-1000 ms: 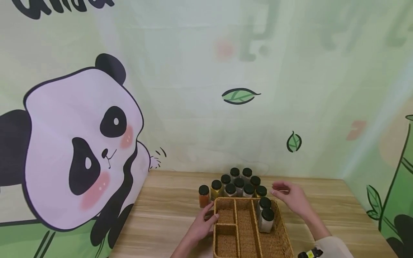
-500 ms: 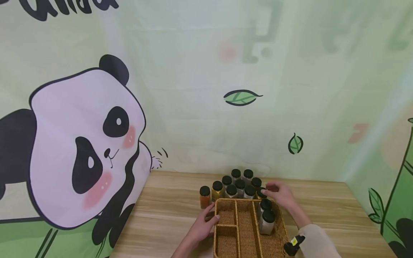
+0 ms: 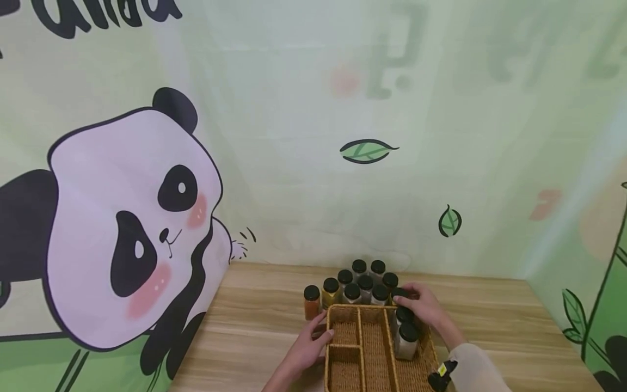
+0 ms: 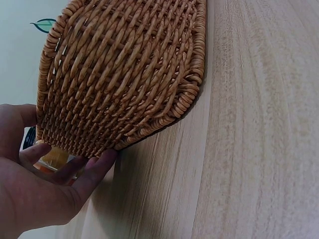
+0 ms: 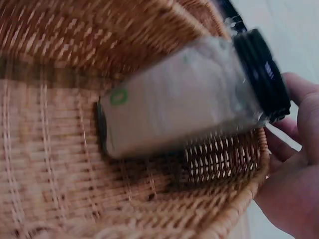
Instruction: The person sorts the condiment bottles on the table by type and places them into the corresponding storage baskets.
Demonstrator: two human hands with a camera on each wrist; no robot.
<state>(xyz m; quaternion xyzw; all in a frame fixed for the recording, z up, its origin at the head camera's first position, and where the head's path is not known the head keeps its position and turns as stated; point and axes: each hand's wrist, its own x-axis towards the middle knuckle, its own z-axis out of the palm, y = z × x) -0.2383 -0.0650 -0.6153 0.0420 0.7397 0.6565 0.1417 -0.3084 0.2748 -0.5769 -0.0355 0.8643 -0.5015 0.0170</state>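
Note:
A woven basket (image 3: 376,348) with compartments stands on the table in the head view. My left hand (image 3: 306,348) holds its far left corner; in the left wrist view, fingertips (image 4: 104,162) lie against the wicker wall. My right hand (image 3: 427,306) pinches a black-lidded spice jar (image 3: 399,293) just behind the basket's far rim, covering part of the lid. Two jars stand one behind the other in the right compartment, the front jar (image 3: 406,345) holding pale powder. The right wrist view, somewhat blurred, shows a jar (image 5: 169,99) inside the basket, with the right hand beyond the rim.
Several black-lidded jars (image 3: 351,294) cluster behind the basket, close to the far table edge. An orange-filled jar (image 3: 311,306) stands at their left end, near the left hand. A panda-printed backdrop (image 3: 294,190) rises behind the wooden table (image 3: 254,310).
My right hand has moved left from beside the jars and taken hold of the rightmost one, which shifts slightly right. My left hand stays at the basket's corner.

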